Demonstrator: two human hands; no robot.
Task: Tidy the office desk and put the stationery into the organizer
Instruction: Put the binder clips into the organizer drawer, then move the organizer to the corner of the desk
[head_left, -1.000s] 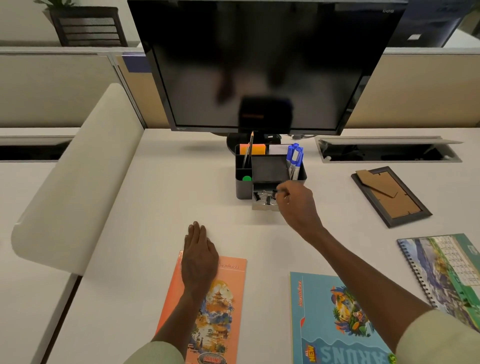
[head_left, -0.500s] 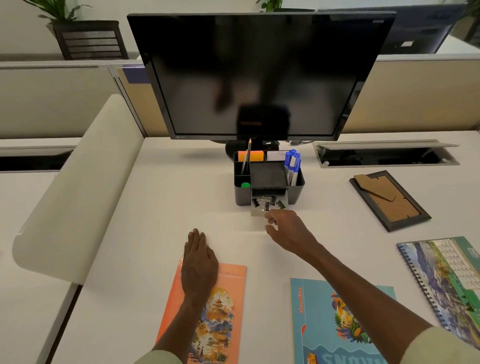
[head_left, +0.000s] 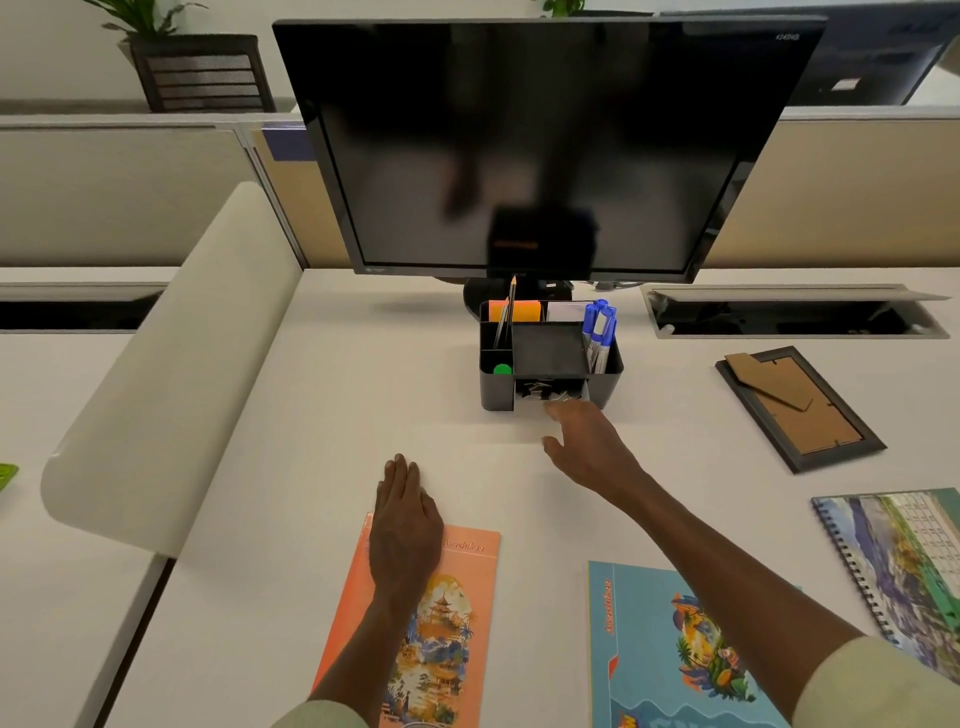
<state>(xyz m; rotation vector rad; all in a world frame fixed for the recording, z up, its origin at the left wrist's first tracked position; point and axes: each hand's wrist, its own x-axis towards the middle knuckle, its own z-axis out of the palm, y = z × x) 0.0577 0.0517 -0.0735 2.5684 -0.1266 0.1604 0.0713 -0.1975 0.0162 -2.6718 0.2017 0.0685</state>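
So the right hand (head_left: 587, 449) has loose fingers at the organizer's (head_left: 550, 356) small drawer (head_left: 551, 391), mid-desk, clips inside. Left hand (head_left: 402, 525) rests flat on the orange booklet (head_left: 441, 623). Shove crooked and the drawer probably jams on clips.

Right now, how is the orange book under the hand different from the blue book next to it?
The orange booklet with a pagoda picture lies under the left hand, which rests flat on its top end; the blue booklet with a tropical picture has no hand on it, only the right forearm passing above it. The orange one looks narrower, the blue one wider. The orange one sits left, the blue right. Both lie flat, face up, on the white desk.
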